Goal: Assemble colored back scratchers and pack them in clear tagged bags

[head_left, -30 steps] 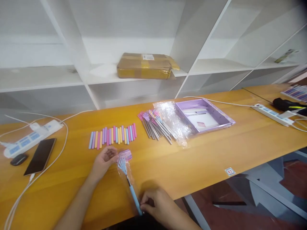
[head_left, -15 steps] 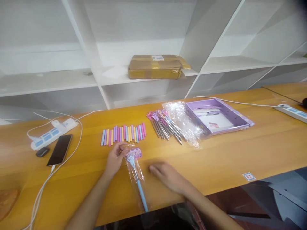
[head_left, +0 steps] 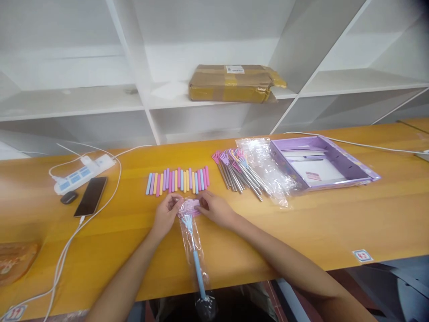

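Observation:
A light blue back scratcher (head_left: 198, 273) lies in a clear plastic sleeve (head_left: 185, 241), its claw end pointing away from me. At the sleeve's top is a purple-pink card (head_left: 191, 205). My left hand (head_left: 167, 213) pinches the sleeve's top left corner beside the card. On the other side, my right hand (head_left: 214, 208) has its fingers closed on the card's right edge. Just beyond both hands is a row of pastel handle tubes (head_left: 177, 181). To their right sits a pile of metal rods with claw heads (head_left: 234, 172).
A purple box (head_left: 321, 181) with cards inside stands at right, crumpled clear plastic (head_left: 268, 165) beside it. At left are a power strip (head_left: 83, 174), a phone (head_left: 90, 197), a small black object (head_left: 69, 197) and white cables. A taped cardboard box (head_left: 231, 85) rests on the shelf.
My right hand has moved up and left onto the card and closed its fingers there. My left hand stays at the sleeve's top corner. The camera view has shifted slightly.

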